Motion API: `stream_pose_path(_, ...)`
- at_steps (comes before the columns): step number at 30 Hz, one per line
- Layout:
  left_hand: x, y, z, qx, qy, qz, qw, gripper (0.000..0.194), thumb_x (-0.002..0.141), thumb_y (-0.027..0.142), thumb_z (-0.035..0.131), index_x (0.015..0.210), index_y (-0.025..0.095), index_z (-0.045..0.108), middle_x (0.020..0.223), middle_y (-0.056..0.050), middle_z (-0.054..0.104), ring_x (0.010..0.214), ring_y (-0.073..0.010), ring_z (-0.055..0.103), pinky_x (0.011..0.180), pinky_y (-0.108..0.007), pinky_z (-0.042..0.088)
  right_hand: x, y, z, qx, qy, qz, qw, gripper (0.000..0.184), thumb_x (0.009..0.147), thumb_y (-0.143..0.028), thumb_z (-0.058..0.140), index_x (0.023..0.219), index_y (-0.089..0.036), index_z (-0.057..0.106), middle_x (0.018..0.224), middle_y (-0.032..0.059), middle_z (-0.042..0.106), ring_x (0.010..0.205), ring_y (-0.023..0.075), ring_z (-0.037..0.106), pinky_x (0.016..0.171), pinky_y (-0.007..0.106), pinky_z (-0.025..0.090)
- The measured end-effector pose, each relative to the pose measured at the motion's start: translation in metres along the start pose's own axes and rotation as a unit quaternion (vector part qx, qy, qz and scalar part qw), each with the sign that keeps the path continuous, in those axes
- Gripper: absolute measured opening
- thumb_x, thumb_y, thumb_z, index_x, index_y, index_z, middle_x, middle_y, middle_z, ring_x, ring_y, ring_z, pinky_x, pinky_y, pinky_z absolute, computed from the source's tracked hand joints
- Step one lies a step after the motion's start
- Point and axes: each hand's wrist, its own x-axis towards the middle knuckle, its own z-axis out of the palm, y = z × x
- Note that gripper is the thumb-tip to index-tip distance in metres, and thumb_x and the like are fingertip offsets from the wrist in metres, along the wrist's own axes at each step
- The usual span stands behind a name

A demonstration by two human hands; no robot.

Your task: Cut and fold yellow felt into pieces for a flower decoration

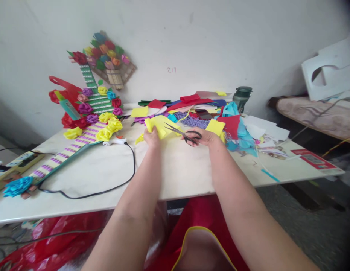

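My left hand [152, 137] is closed on the edge of a yellow sheet [160, 127], crepe paper by its look, held just above the table. In my right hand [204, 137] is a pair of black-handled scissors [189, 135], with the blades parted and pointing left toward the sheet. Whether the blades touch it I cannot tell. A yellow square piece [215, 127] lies right behind my right hand, beside a red piece [230, 126]. Left of my left hand, yellow paper flowers [108, 128] sit on a guitar-shaped craft [79, 145].
Coloured sheets [189, 99] are piled along the wall, with a dark bottle [242, 97] at their right. A white glue gun [115, 141] and its black cord [101, 192] lie on the left half of the table [175, 180]. Paper scraps [265, 137] cover the right side.
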Motion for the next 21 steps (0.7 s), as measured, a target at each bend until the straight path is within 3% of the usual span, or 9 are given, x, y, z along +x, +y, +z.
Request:
stream_pose_path(5, 0.003, -0.003, 0.002, -0.028, 0.013, -0.009, 0.999, 0.014, 0.073, 0.025, 0.061, 0.083, 0.015, 0.06, 0.08, -0.005, 0.066, 0.078, -0.0177, 0.065, 0.077, -0.029, 0.05, -0.007, -0.001, -0.004, -0.039, -0.019, 0.046, 0.998, 0.027, 0.083, -0.033, 0.058, 0.087, -0.007, 0.062, 0.049, 0.001, 0.058, 0.036, 0.0089, 0.046, 0.035, 0.021, 0.032)
stream_pose_path(9, -0.004, 0.005, 0.0, -0.057, 0.015, -0.025, 0.998, 0.016, 0.074, 0.022, 0.06, 0.087, 0.013, 0.061, 0.085, -0.007, 0.066, 0.08, -0.018, 0.065, 0.076, -0.029, 0.05, -0.002, 0.001, -0.001, -0.048, -0.03, 0.087, 0.995, 0.028, 0.085, -0.035, 0.054, 0.09, -0.008, 0.061, 0.059, 0.0067, 0.066, 0.04, 0.0113, 0.053, 0.037, 0.021, 0.036)
stream_pose_path(21, -0.006, 0.005, 0.0, -0.059, 0.01, -0.023, 0.998, 0.017, 0.078, 0.024, 0.06, 0.09, 0.012, 0.06, 0.087, -0.007, 0.067, 0.078, -0.0167, 0.064, 0.076, -0.029, 0.05, 0.012, 0.006, 0.009, -0.027, -0.042, 0.058, 0.997, 0.04, 0.08, -0.046, 0.061, 0.094, -0.009, 0.061, 0.065, 0.0077, 0.069, 0.046, 0.0127, 0.06, 0.037, 0.019, 0.037)
